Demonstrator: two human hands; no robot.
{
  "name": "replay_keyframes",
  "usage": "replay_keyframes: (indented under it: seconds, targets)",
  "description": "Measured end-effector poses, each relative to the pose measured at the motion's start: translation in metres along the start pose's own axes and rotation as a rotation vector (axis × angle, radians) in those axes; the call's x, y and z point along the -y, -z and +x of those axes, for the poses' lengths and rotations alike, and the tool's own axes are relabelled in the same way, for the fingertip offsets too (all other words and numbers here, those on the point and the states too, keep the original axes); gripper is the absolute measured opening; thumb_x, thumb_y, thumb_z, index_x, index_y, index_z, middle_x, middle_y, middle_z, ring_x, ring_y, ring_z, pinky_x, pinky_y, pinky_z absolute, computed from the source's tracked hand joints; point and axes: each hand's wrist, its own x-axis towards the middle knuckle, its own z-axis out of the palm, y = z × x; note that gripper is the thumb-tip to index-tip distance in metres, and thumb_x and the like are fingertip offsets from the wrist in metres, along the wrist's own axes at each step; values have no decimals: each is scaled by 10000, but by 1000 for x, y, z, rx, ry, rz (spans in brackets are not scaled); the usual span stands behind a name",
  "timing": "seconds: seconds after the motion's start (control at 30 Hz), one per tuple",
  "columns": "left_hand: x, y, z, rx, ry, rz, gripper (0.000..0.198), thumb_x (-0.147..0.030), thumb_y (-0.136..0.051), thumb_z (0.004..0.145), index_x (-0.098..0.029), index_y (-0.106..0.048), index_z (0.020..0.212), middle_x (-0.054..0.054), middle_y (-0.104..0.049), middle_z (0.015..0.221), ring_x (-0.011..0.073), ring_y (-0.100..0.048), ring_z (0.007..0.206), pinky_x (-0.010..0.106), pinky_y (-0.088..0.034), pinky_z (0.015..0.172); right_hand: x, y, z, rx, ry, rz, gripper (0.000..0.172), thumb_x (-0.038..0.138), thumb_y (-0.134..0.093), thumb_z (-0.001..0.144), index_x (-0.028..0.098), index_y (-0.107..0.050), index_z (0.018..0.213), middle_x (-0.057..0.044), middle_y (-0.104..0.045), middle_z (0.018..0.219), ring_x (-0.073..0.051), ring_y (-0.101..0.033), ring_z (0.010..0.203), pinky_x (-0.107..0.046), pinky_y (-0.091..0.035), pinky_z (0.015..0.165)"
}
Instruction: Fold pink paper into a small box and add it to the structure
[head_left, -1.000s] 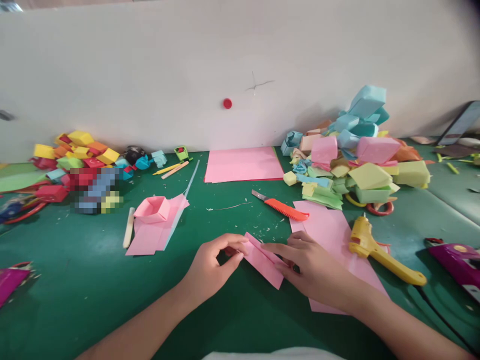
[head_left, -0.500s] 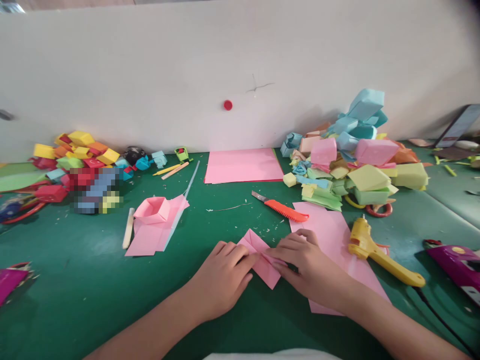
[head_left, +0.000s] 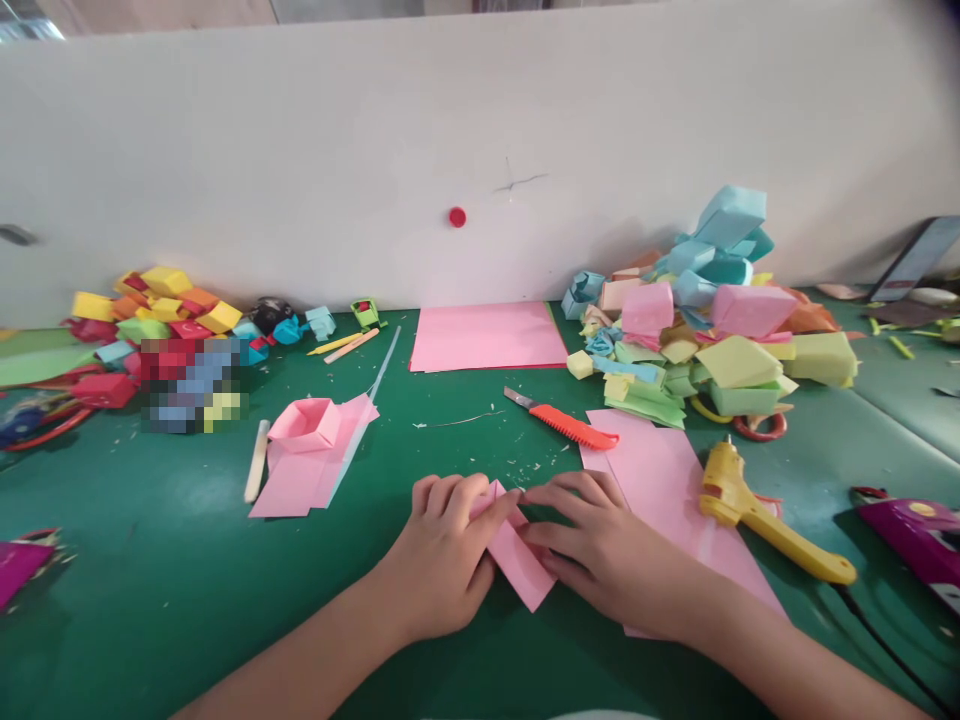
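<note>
A small folded piece of pink paper (head_left: pixel 521 568) lies on the green table between my hands, narrow and slanted, with its near corner toward me. My left hand (head_left: pixel 450 550) grips its left side, thumb and index finger pressed along the upper part. On the right edge, the bent fingers of my right hand (head_left: pixel 592 540) pinch the paper, and parts of it are hidden beneath them. An orange cutter knife (head_left: pixel 574 426) rests just beyond my right hand. Under my right forearm lie larger pink sheets (head_left: pixel 660 480).
A yellow glue gun (head_left: pixel 772 520) with a black cord is at right. An open pink paper box (head_left: pixel 304 426) sits on pink sheets at left, beside a stick (head_left: pixel 256 462). Paper-piece heaps (head_left: pixel 735 300) and a pink stack (head_left: pixel 487 335) stand by the white board (head_left: pixel 300 150).
The pink paper has been folded over into a narrower strip, and its near corner sits closer to me. Both hands have shifted slightly, the fingers pressing along the fold.
</note>
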Motion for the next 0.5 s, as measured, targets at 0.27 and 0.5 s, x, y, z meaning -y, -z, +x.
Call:
replay_keyframes:
  seconds: [0.27,0.5]
  targets:
    - [2,-5,-3,-159,-44,-27,306,-121,-545,845,-212,-650,1117,118,-536,1238,295,-487,1113,461,-348,948,2,0,0,33,4,10,125,279,-629,966,284,-722,1048,-41,-651,1302,-285,-517,1177,-495,-408,1005]
    - [4,12,-1,-251,-84,-23,139,-130,-586,866,-216,-661,946,72,-640,1164,256,-544,1053,437,-332,923,-8,-4,0,-90,-50,-165,171,256,-629,953,293,-739,1080,-61,-675,1293,-309,-539,1135,-544,-362,987]
